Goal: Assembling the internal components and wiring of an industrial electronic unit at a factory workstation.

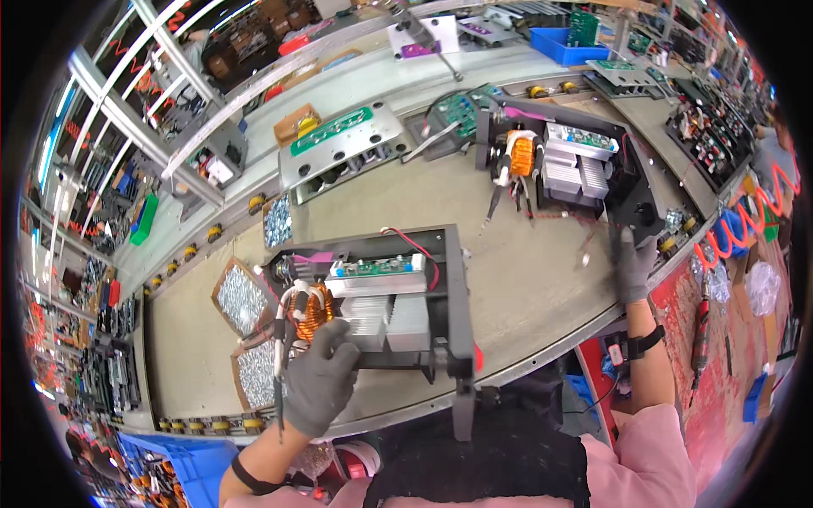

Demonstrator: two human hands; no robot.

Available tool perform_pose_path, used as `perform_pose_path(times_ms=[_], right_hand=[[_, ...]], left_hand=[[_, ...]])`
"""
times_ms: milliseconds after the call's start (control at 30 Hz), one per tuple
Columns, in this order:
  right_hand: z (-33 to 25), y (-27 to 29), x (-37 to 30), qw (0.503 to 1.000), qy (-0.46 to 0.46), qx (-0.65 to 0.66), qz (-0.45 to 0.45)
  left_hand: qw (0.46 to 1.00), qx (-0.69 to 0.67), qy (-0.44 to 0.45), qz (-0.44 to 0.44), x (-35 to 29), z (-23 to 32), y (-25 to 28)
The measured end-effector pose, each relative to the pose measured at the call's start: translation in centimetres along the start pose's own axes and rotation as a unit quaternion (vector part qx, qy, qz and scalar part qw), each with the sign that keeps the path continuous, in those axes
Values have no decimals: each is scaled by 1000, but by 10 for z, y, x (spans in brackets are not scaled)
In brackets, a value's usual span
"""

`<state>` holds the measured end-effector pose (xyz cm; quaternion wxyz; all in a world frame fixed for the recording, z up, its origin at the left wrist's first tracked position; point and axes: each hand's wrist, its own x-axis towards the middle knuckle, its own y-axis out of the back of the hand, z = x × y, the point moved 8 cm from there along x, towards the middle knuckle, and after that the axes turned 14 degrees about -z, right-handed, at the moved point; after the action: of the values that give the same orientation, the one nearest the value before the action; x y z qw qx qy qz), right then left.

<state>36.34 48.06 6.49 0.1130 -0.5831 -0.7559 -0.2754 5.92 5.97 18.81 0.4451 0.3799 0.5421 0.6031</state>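
Observation:
My left hand (320,381), in a grey glove, is closed at the near side of a black metal housing (453,313), its fingers bent over the wall beside the heat sinks (366,322). That housing holds an orange copper coil (312,311), a green circuit board (375,267) and loose wires. At the right, my gloved right hand (633,269) grips the near corner of a second black housing (637,207), its fingers slightly blurred. Inside this one are another copper coil (522,156), silver heat sinks (572,176) and a circuit board (583,140). Its wires trail onto the work surface.
Boxes of small metal screws (241,300) lie left of the nearer housing. A silver plate with a green board (343,144) sits behind. A hanging screwdriver (415,30) is above the far edge. A red power driver (701,326) hangs at right near a coiled red hose (741,224).

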Motion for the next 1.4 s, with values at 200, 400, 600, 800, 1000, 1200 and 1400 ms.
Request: perform_pose_path(times_ms=[200, 400, 600, 800, 1000, 1200, 1400], right_hand=[[-11, -31, 13, 986, -88, -108, -87], [-142, -22, -9, 991, 95, -96, -6], [-261, -64, -29, 961, 147, -84, -217], [-344, -162, -29, 766, 285, -241, -524], [-336, -271, -58, 580, 452, -410, -539], [-300, -317, -65, 518, 418, -577, -473], [-302, -312, -60, 574, 502, -497, -413]], left_hand=[[995, -42, -1, 94, -5, 14, -41], [992, -56, -7, 112, 31, 40, -78], [958, -205, -199, 7, -22, 51, -96], [923, -331, 79, 179, -78, -61, -45], [966, -128, 87, 209, 4, -55, -42], [985, -113, 91, 97, 48, -38, -67], [932, -341, 101, 66, 73, -42, -92]])
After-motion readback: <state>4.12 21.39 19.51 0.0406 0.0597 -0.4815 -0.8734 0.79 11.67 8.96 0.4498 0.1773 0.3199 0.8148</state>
